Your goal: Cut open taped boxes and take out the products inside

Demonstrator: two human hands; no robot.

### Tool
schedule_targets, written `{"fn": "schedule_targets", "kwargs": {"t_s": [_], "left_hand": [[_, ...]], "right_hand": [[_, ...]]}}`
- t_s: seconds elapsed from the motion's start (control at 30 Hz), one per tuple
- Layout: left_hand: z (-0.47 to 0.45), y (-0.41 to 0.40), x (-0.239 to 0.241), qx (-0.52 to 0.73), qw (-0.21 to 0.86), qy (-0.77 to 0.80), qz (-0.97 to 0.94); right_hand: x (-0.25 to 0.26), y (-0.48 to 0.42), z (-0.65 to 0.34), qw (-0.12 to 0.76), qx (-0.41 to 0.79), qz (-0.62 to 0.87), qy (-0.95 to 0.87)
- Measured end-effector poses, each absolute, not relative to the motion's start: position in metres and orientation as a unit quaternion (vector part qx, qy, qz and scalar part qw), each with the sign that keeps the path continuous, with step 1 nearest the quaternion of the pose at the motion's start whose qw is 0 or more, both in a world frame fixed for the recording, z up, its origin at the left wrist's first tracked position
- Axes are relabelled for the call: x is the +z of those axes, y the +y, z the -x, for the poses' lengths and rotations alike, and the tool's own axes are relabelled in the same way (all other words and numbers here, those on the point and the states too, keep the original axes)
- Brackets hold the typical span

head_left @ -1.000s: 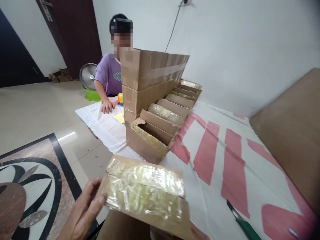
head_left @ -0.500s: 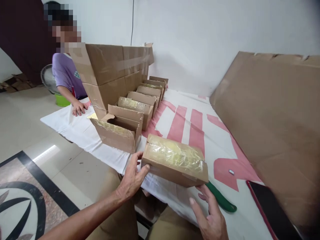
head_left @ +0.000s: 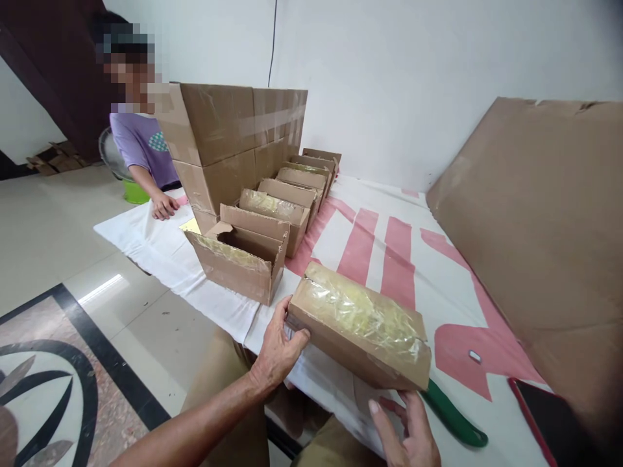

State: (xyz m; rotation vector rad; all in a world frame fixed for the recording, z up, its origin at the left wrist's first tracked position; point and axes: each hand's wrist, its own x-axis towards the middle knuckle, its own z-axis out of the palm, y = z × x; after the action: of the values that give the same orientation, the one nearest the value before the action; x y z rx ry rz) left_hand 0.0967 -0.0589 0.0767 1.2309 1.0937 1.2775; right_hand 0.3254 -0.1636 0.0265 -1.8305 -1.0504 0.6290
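In front of me is a small cardboard box [head_left: 360,350] with clear, yellowish tape across its top. My left hand [head_left: 282,353] grips its left end, thumb on the near side and fingers round the corner. Below the box's right near corner is my right hand [head_left: 409,431], its thumb and fingers apart; the fingertips meet the bottom edge. Just right of that corner lies a green-handled tool [head_left: 457,418], its far end hidden by the box. To the left stands an open cardboard box [head_left: 233,263] with its flaps up.
Several more small boxes [head_left: 275,206] run back in a row beside a tall stack of cartons [head_left: 219,130]. A large cardboard sheet [head_left: 545,214] leans at right. A phone [head_left: 555,421] lies near the right edge. Across the table sits a person in a purple top [head_left: 141,146].
The view has shifted a little, so most things sit further right. The box's right end has come lower and nearer to me, with my left hand still gripping the other end.
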Motion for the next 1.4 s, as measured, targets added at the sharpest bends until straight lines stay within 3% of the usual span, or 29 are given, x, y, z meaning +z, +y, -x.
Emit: {"fn": "schedule_targets", "kwargs": {"t_s": [0.27, 0.77, 1.07, 1.4], "left_hand": [[-0.085, -0.053, 0.067, 0.553, 0.473, 0.471, -0.499], [-0.086, -0.069, 0.052, 0.555, 0.484, 0.459, -0.496], [-0.015, -0.054, 0.038, 0.595, 0.299, 0.610, -0.429], [0.001, -0.001, 0.039, 0.594, 0.284, 0.610, -0.441]], "right_hand": [[0.033, -0.153, -0.292, 0.467, 0.208, 0.726, -0.460], [0.033, -0.179, -0.309, 0.480, 0.231, 0.738, -0.413], [0.016, -0.174, -0.327, 0.497, 0.234, 0.736, -0.395], [0.009, -0.147, -0.326, 0.502, 0.207, 0.707, -0.453]]}}
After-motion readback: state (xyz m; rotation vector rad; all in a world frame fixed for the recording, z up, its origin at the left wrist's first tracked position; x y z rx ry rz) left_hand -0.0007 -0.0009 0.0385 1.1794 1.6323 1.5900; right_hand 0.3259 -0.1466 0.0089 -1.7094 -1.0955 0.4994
